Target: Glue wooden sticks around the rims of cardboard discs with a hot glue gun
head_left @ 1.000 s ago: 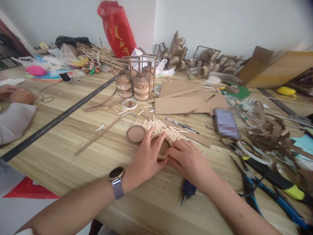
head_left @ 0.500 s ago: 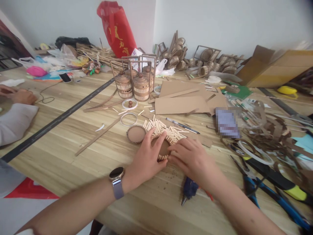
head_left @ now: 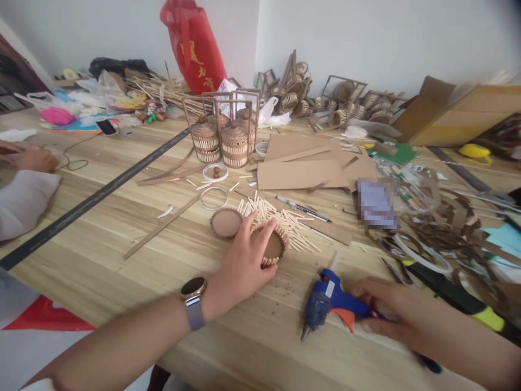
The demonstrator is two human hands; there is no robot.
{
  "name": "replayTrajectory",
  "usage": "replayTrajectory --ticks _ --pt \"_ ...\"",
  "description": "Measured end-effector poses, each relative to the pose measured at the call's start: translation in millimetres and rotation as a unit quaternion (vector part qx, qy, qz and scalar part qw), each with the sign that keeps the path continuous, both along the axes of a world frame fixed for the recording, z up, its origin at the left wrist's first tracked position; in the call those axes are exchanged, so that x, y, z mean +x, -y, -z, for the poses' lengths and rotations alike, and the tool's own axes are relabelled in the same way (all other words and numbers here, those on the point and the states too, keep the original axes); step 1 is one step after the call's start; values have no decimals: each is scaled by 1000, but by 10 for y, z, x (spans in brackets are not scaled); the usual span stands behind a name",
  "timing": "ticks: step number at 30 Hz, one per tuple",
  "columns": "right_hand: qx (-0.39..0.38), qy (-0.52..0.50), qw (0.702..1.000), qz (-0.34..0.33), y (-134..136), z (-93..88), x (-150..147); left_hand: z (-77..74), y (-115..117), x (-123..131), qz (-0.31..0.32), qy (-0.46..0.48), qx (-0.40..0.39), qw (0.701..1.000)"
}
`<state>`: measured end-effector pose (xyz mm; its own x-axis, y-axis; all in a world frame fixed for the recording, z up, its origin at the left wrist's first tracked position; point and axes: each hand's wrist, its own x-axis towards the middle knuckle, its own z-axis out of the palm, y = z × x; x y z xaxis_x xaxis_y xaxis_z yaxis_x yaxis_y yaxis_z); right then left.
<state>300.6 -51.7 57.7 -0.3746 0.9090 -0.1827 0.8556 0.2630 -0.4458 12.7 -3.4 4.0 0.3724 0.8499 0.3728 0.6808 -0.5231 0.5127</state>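
My left hand (head_left: 243,262), with a watch on its wrist, rests on a small round cardboard basket (head_left: 273,247) ringed with short wooden sticks, fingers curved over its near rim. My right hand (head_left: 385,309) lies lower right on the handle of a blue hot glue gun (head_left: 325,298) with an orange trigger, its fingers closing round the handle. The gun lies on the wooden table (head_left: 122,255), nozzle pointing toward me. A flat round cardboard disc (head_left: 226,222) sits just left of the basket. Loose sticks (head_left: 293,222) are heaped behind it.
Finished stick baskets in frames (head_left: 228,138) stand mid-table, with cardboard sheets (head_left: 301,174) to their right. A long black ruler (head_left: 93,198) crosses the left side. Another person's hand and sleeve (head_left: 24,184) are at far left. Cardboard scraps, tape rings and pliers (head_left: 459,304) crowd the right.
My right hand left the basket, moved down and right, and came to grip the glue gun. The left hand stayed on the basket.
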Motion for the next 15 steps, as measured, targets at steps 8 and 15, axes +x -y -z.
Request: replayTrajectory --ticks 8,15 --pt "-43 -48 998 -1 -59 135 -25 8 6 -2 2 1 8 1000" --pt "-48 -204 972 104 -26 188 37 2 9 -13 8 -1 2 1000"
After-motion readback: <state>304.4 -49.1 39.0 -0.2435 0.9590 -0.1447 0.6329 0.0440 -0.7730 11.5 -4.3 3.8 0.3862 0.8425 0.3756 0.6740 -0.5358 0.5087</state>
